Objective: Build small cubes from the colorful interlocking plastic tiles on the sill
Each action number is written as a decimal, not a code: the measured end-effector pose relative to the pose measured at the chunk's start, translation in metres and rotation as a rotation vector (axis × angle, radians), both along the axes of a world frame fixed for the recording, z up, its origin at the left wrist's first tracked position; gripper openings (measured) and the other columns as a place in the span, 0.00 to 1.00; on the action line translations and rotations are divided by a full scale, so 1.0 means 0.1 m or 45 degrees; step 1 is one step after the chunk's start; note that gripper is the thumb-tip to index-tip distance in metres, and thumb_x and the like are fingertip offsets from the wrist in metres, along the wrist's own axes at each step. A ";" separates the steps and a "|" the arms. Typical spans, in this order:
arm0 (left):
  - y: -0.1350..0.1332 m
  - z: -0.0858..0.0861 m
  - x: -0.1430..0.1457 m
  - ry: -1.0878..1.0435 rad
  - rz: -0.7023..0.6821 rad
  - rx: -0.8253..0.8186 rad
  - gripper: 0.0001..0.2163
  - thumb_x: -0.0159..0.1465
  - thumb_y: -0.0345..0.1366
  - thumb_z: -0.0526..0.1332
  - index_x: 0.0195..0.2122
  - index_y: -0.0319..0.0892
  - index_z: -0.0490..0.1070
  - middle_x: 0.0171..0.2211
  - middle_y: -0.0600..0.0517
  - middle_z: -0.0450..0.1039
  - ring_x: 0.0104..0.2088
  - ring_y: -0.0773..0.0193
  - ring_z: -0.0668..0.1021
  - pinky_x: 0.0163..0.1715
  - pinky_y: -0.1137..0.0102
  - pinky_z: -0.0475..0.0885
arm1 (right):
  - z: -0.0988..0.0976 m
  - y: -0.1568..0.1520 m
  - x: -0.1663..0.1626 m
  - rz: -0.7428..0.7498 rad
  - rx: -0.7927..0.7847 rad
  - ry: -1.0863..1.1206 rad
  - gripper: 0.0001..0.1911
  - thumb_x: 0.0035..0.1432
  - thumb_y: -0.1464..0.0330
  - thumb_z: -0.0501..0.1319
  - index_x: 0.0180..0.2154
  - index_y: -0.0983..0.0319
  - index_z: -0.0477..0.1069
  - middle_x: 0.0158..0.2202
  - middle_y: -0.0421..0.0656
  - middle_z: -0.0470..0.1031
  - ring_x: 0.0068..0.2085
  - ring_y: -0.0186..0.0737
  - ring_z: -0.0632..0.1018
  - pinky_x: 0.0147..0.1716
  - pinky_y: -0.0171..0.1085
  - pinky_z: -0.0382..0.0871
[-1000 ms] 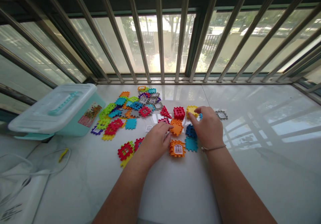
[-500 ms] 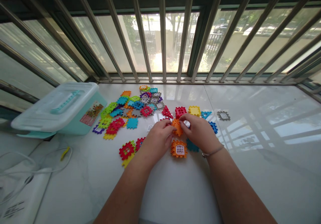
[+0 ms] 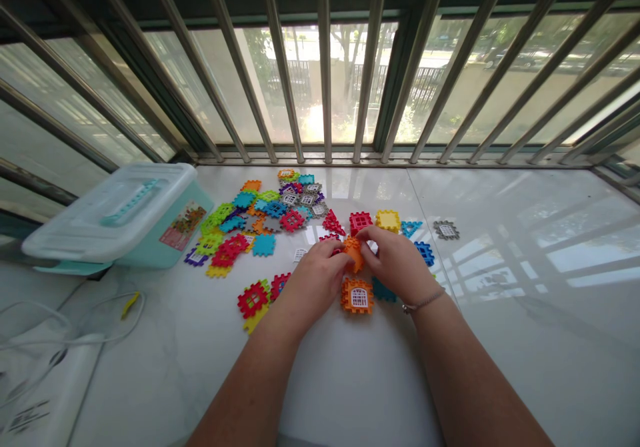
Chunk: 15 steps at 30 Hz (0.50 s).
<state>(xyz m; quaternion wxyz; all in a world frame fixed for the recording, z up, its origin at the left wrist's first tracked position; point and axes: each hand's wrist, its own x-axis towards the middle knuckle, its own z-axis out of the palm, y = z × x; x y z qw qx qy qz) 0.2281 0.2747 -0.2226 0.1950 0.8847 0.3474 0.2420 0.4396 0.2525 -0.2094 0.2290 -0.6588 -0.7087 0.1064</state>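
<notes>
Between my two hands is an orange notched building tile (image 3: 355, 255), gripped from both sides. My left hand (image 3: 320, 270) pinches its left edge, and my right hand (image 3: 395, 260) closes on its right edge; the fingertips partly cover it. Just nearer to me lies an orange block with a white window (image 3: 358, 297). Beyond the hands sit a red window tile (image 3: 360, 222) and a yellow tile (image 3: 388, 220). A teal tile (image 3: 384, 289) shows partly under my right hand, and a blue tile (image 3: 425, 253) lies to its right.
A heap of mixed notched tiles (image 3: 264, 245) spreads at the left. Nearer, a red window tile (image 3: 253, 299) lies by my left forearm. A lidded teal box (image 3: 155, 247) stands far left, near a white cable (image 3: 143, 310). Metal bars (image 3: 324, 100) line the window; a grey tile (image 3: 446, 230) lies right.
The orange tile between my hands has turned slightly, and the left fingers have shifted a little on it. The other tiles look unchanged.
</notes>
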 end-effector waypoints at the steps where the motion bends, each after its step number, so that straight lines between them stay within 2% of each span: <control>1: 0.00 0.00 0.00 0.004 0.003 -0.001 0.14 0.68 0.23 0.62 0.47 0.46 0.83 0.57 0.44 0.79 0.60 0.50 0.79 0.62 0.54 0.78 | 0.00 0.00 0.00 -0.002 0.010 0.003 0.10 0.69 0.71 0.62 0.49 0.57 0.78 0.48 0.43 0.87 0.46 0.47 0.86 0.44 0.39 0.72; 7: 0.01 -0.01 -0.01 0.003 0.027 0.015 0.14 0.67 0.23 0.62 0.46 0.47 0.82 0.58 0.44 0.79 0.60 0.49 0.79 0.62 0.53 0.78 | 0.00 0.00 0.02 -0.084 0.036 -0.017 0.09 0.70 0.70 0.62 0.49 0.57 0.79 0.47 0.44 0.87 0.45 0.48 0.86 0.44 0.40 0.73; 15: 0.00 0.00 0.00 -0.007 0.018 0.000 0.13 0.64 0.20 0.62 0.38 0.44 0.82 0.58 0.42 0.79 0.61 0.48 0.79 0.62 0.51 0.78 | 0.00 0.00 0.01 -0.126 -0.003 -0.068 0.09 0.70 0.69 0.62 0.49 0.57 0.79 0.46 0.45 0.87 0.45 0.48 0.86 0.42 0.40 0.72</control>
